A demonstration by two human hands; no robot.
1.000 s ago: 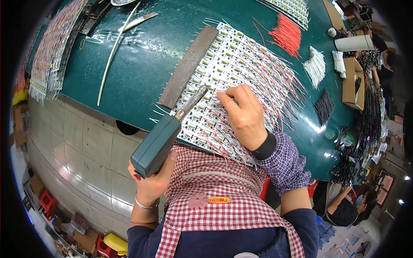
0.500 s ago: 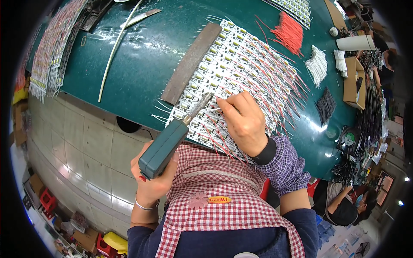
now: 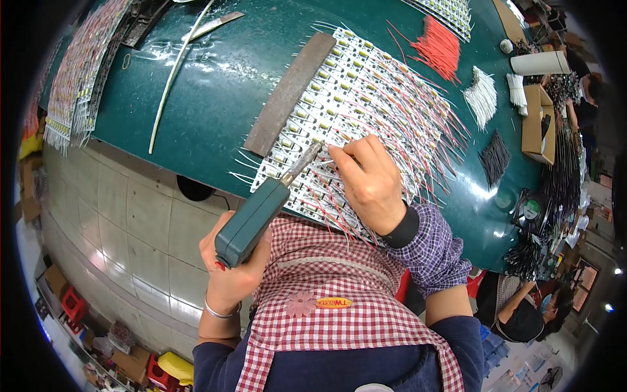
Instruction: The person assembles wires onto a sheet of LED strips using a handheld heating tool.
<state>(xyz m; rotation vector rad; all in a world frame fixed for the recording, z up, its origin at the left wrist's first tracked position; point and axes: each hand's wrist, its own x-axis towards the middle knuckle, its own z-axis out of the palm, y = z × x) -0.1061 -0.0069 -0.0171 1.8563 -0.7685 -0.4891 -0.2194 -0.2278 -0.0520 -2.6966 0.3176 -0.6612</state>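
Observation:
My left hand (image 3: pixel 236 273) is wrapped round the dark green body of a soldering gun (image 3: pixel 256 217). Its dull metal tip points up and right, touching or just over a panel of white circuit boards (image 3: pixel 302 125). Close beside the tip, my right hand (image 3: pixel 373 186) is closed in a pinch above the panel. What its fingertips hold is too small to make out, though thin wires lie around them. Red and white wires (image 3: pixel 392 108) stick out from the boards, mostly over the right half. A flat brown bar (image 3: pixel 290 95) lies along the panel's left side.
On the green table (image 3: pixel 196 124) lie bundles of red wires (image 3: pixel 437 49), white wires (image 3: pixel 481 98) and black wires (image 3: pixel 494 160). A cardboard box (image 3: pixel 537 124) and a white roll (image 3: pixel 540 64) stand at the right. Stacked wired panels (image 3: pixel 85 78) are at far left.
The soldering gun's body has shifted slightly up and to the right, while its tip stays near the same spot. My right hand has moved very slightly left.

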